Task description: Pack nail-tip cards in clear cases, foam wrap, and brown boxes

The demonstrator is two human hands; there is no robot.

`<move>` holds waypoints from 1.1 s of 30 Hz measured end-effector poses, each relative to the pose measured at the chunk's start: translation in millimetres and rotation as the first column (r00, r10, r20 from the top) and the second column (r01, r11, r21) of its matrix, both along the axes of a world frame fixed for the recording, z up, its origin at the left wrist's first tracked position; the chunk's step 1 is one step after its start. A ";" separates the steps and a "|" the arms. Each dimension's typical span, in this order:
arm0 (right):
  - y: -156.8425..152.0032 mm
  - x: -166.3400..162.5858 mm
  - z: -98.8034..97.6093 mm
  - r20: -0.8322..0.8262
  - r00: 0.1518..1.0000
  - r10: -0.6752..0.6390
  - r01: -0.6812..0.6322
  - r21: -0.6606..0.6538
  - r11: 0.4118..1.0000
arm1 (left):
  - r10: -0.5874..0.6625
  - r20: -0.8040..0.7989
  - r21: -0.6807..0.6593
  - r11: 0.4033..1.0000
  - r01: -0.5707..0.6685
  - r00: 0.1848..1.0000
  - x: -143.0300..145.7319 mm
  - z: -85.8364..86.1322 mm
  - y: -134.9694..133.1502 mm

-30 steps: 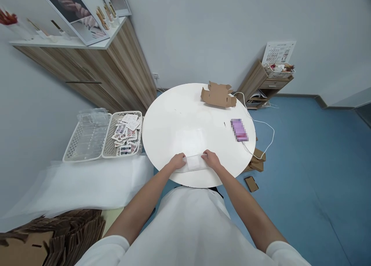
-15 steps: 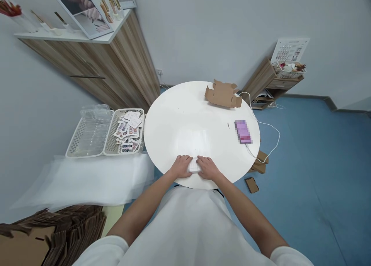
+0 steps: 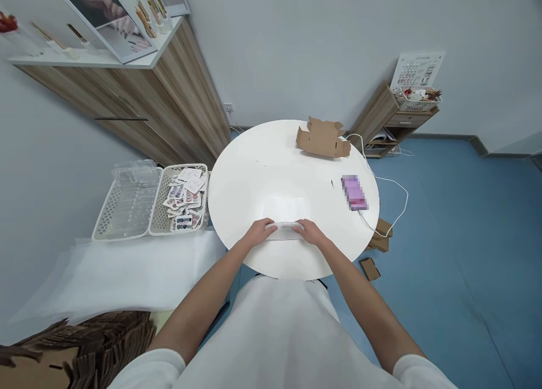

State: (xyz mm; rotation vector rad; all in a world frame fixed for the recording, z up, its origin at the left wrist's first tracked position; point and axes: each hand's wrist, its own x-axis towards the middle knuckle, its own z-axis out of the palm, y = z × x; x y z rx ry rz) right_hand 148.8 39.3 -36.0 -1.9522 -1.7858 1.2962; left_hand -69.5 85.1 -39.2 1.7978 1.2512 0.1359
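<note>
In the head view, a pale, narrow wrapped bundle (image 3: pixel 284 231) is near the close edge of the round white worktop (image 3: pixel 262 169), its long axis running left to right, roughly square to the person's line of sight. The left hand (image 3: pixel 259 232) has its grip around the left end, and the right hand (image 3: pixel 310 231) pinches the right end, so neither is nearer. Whether the bundle touches the surface cannot be told. An unfolded cardboard box (image 3: pixel 322 139) lies beyond, toward the far right, well apart from both hands.
</note>
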 end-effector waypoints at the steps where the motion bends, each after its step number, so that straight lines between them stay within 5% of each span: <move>1: 3.9 1.7 -2.6 0.002 1.000 -0.029 0.029 -0.010 1.000 | 0.074 -0.009 -0.002 0.997 -0.074 0.997 -1.7 -3.7 3.4; 6: 5.1 9.4 -20.7 0.131 0.971 -0.202 0.199 0.039 0.979 | 0.362 -0.104 0.004 0.932 -0.364 0.926 -3.1 -18.6 12.2; 9: -8.5 9.1 -31.0 0.182 0.924 -0.335 0.308 0.162 0.937 | 0.437 -0.085 0.168 0.892 -0.419 0.896 0.1 -16.3 4.7; 12: -27.4 1.7 -38.8 0.157 0.866 -0.476 0.427 0.265 0.865 | 0.280 -0.093 0.378 0.898 -0.227 0.955 6.6 -9.4 -13.9; 15: -39.0 -10.1 -42.9 0.067 0.853 -0.517 0.492 0.224 0.841 | -0.066 -0.163 0.370 0.921 0.123 0.984 16.1 -7.0 -34.7; 17: -38.6 -15.9 -42.7 0.026 0.840 -0.542 0.532 0.160 0.832 | -0.174 -0.191 0.352 0.907 0.233 0.966 21.7 -9.1 -44.2; 24: -23.8 -3.3 -31.2 -0.190 0.764 -0.617 0.598 -0.154 0.787 | -0.195 -0.239 0.317 0.910 0.266 0.951 25.7 -15.7 -50.1; 30: -32.8 1.7 -23.0 -0.362 0.645 -0.673 0.654 -0.193 0.731 | -0.260 -0.176 0.329 0.894 0.306 0.949 34.3 -20.5 -64.4; 33: -35.0 -6.1 -18.1 -0.431 0.643 -0.633 0.602 -0.228 0.766 | -0.280 -0.141 0.304 0.901 0.311 0.950 38.8 -20.6 -68.6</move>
